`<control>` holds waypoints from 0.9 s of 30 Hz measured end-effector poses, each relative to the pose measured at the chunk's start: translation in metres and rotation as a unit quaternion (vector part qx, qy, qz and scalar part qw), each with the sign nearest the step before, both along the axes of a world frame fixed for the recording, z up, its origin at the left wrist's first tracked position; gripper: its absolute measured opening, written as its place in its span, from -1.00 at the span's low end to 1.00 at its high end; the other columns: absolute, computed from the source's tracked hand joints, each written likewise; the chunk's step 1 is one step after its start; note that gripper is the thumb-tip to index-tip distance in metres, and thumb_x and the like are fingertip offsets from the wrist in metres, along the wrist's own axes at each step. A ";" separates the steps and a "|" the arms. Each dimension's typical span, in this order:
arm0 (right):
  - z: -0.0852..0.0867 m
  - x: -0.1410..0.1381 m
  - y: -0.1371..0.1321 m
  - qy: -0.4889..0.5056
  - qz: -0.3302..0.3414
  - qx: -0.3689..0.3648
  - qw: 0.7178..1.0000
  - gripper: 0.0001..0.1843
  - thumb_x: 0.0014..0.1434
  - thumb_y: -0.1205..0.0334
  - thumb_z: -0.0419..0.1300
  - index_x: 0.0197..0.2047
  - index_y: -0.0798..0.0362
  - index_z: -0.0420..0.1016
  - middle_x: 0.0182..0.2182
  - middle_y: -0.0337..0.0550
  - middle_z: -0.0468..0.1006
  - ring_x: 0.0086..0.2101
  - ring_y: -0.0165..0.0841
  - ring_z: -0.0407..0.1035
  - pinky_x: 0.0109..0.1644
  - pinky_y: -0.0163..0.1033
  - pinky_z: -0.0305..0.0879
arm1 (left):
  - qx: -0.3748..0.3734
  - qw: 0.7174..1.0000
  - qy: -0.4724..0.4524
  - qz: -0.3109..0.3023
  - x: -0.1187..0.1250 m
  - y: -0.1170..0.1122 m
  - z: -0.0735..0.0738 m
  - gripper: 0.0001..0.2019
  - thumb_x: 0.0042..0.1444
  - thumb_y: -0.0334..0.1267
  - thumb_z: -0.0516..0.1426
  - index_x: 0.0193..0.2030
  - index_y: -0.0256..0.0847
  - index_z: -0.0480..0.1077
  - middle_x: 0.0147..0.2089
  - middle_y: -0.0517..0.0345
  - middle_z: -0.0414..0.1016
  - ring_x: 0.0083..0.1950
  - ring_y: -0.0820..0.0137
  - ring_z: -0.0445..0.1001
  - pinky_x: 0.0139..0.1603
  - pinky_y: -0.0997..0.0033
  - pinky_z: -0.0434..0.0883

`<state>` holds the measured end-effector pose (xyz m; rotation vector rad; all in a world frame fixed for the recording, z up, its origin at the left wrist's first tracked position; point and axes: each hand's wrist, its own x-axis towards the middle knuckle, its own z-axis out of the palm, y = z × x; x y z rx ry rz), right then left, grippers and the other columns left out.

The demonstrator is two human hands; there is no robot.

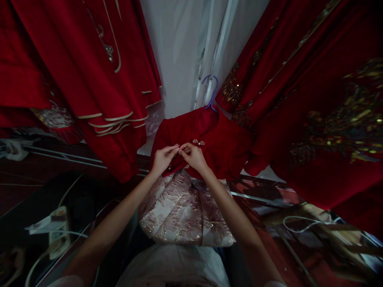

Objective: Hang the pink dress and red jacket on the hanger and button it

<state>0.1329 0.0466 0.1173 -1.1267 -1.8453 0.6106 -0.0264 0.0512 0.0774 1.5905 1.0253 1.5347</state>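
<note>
A red jacket with beaded flower-shaped buttons lies spread in front of me, a purple hanger at its neck. Both my hands meet at its front edge. My left hand pinches the edge beside a small beaded button, thumb and forefinger together. My right hand is closed in a pinch against the left fingertips, at the same button. The fingers partly cover that button, so I cannot tell whether it is fastened. Below the jacket spreads a pale pink brocade skirt with a raised metallic leaf pattern.
Red garments with cream piping hang on the left. Red garments with gold sequin embroidery hang on the right. Behind stands a pale panel. A power strip with cables lies lower left; a looped white cable is lower right.
</note>
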 end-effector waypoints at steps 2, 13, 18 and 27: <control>0.000 -0.001 0.000 -0.008 -0.005 0.000 1.000 -0.93 0.13 0.27 0.17 -0.28 0.02 0.45 -0.40 -0.25 0.58 -0.38 -0.41 0.49 -0.24 -0.33 0.40 | 0.003 1.000 0.005 0.002 0.000 0.001 0.000 -0.67 0.05 -0.05 0.22 -0.13 -0.20 0.55 -0.06 0.00 0.58 -0.04 0.25 0.56 0.08 0.20 0.47; -0.002 -0.002 -0.001 -0.004 0.004 0.015 1.000 -0.91 0.18 0.27 0.12 -0.25 0.04 0.42 -0.37 -0.23 0.58 -0.36 -0.43 0.50 -0.22 -0.34 0.40 | 0.036 0.996 0.079 0.023 -0.002 -0.005 0.007 -0.68 0.07 -0.13 0.19 -0.08 -0.23 0.54 -0.07 -0.01 0.57 -0.20 0.34 0.59 -0.12 0.32 0.55; -0.002 -0.001 -0.001 0.000 -0.004 0.020 1.000 -0.92 0.18 0.29 0.11 -0.25 0.04 0.42 -0.37 -0.23 0.58 -0.37 -0.44 0.50 -0.24 -0.36 0.39 | 0.023 0.997 0.064 0.026 0.002 -0.004 0.009 -0.68 0.02 -0.14 0.23 -0.12 -0.26 0.55 -0.10 -0.04 0.59 -0.23 0.31 0.60 -0.13 0.27 0.57; -0.006 -0.004 0.001 0.006 -0.029 0.022 0.999 -0.91 0.18 0.23 0.13 -0.25 0.03 0.42 -0.40 -0.23 0.58 -0.41 -0.42 0.50 -0.27 -0.34 0.40 | 0.024 0.996 0.077 0.030 0.000 -0.003 0.014 -0.71 -0.04 -0.18 0.26 -0.17 -0.26 0.56 -0.16 -0.02 0.61 -0.29 0.31 0.60 -0.20 0.29 0.57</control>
